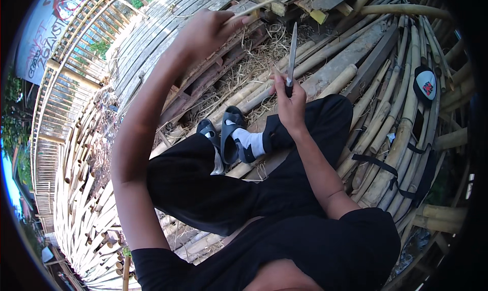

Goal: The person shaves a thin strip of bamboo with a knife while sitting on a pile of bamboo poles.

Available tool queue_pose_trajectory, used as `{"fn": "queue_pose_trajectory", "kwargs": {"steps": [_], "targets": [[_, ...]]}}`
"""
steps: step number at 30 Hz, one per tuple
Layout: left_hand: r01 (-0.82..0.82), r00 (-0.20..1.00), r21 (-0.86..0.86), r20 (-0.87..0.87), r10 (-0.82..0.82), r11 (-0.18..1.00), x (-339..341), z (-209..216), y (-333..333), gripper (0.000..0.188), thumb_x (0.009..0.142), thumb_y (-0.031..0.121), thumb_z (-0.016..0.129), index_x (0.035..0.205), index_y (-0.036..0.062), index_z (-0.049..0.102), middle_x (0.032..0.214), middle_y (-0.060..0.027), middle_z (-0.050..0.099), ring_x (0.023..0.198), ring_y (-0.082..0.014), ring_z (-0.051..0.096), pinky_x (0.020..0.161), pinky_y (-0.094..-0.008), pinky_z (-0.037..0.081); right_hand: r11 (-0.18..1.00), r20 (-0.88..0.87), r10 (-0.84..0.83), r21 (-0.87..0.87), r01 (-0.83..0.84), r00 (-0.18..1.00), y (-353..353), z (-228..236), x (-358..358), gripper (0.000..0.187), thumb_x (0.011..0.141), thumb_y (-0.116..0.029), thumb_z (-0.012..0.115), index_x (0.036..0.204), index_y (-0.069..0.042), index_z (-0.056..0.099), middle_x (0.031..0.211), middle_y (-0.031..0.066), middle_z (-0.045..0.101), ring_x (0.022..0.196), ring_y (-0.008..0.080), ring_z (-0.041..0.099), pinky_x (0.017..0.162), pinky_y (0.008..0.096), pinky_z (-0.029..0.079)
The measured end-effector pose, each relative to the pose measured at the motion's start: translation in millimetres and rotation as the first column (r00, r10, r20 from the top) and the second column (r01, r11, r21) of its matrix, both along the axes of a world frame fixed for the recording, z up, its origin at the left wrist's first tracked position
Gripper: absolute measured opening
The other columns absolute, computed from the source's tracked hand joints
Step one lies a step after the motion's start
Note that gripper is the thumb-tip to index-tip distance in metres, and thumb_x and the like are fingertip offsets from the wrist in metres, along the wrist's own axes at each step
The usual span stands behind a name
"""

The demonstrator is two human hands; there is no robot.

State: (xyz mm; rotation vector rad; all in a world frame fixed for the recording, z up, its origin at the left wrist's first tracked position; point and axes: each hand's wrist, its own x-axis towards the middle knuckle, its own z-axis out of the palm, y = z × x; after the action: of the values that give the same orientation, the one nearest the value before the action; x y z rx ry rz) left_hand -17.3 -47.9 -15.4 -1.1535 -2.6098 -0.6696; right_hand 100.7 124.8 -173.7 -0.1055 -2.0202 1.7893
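My left hand [203, 34] is raised at the far side, its fingers closed on one end of a long, thin bamboo strip [277, 0]. From there the strip bends away to the upper right. My right hand [292, 105] grips the dark handle of a knife [293, 50], whose narrow blade points up and away from me. The blade stands apart from the strip. Below it, pale shavings [262, 62] lie scattered among the poles. My crossed legs in black trousers [208, 194] and my feet in dark sandals [231, 133] are under my arms.
Bamboo poles [401, 123] are stacked on the right, with a black bag strap [376, 162] and a black-and-white pouch [425, 85] on them. A slatted wooden platform [152, 47] lies far left, beside a bamboo fence [56, 113]. More cut bamboo [86, 215] is piled at left.
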Motion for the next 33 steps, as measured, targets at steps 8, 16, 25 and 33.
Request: {"fn": "queue_pose_trajectory", "kwargs": {"steps": [8,16,25,33], "targets": [[0.229,0.958,0.862,-0.282,0.052,0.452,42,88,11,0.051,0.099,0.047,0.034,0.057,0.0192,0.028,0.043,0.0069,0.023,0.032,-0.0032,0.017,0.029,-0.0219,0.012,0.861,0.263,0.111,-0.506,0.039,0.958,14,-24,7,0.032,0.097,-0.033,0.048,0.085,-0.005,0.056,0.053,-0.005,0.038,0.038,0.0021,0.033,0.033,0.0203,0.022],[0.167,0.974,0.943,-0.202,0.097,0.288,42,84,9,0.05,0.098,0.049,0.034,0.058,0.0205,0.028,0.043,0.0076,0.021,0.032,-0.0038,0.015,0.029,-0.0223,0.011,0.857,0.304,0.137,-0.513,0.041,0.943,27,-27,4,0.035,0.099,-0.037,0.044,0.089,-0.005,0.054,0.055,-0.0043,0.035,0.037,0.0037,0.031,0.033,0.0209,0.024],[0.114,0.983,0.948,-0.065,-0.172,0.296,10,27,20,0.058,0.097,0.052,0.035,0.056,0.0119,0.031,0.045,0.0034,0.025,0.035,-0.01,0.02,0.036,-0.0267,0.019,0.923,0.324,0.143,-0.385,-0.008,0.935,12,-48,-5,0.036,0.099,-0.036,0.043,0.083,-0.005,0.052,0.054,-0.0033,0.039,0.042,0.0045,0.037,0.037,0.0231,0.029],[-0.085,0.989,0.912,0.03,0.142,0.401,10,44,19,0.063,0.094,0.062,0.016,0.052,0.0143,0.023,0.044,0.0006,0.019,0.036,-0.01,0.017,0.036,-0.025,0.016,0.956,0.215,0.172,-0.272,-0.11,0.961,-8,-56,-33,0.035,0.1,-0.036,0.039,0.083,-0.007,0.047,0.054,-0.0056,0.033,0.039,0.0019,0.031,0.034,0.0195,0.025]]}}
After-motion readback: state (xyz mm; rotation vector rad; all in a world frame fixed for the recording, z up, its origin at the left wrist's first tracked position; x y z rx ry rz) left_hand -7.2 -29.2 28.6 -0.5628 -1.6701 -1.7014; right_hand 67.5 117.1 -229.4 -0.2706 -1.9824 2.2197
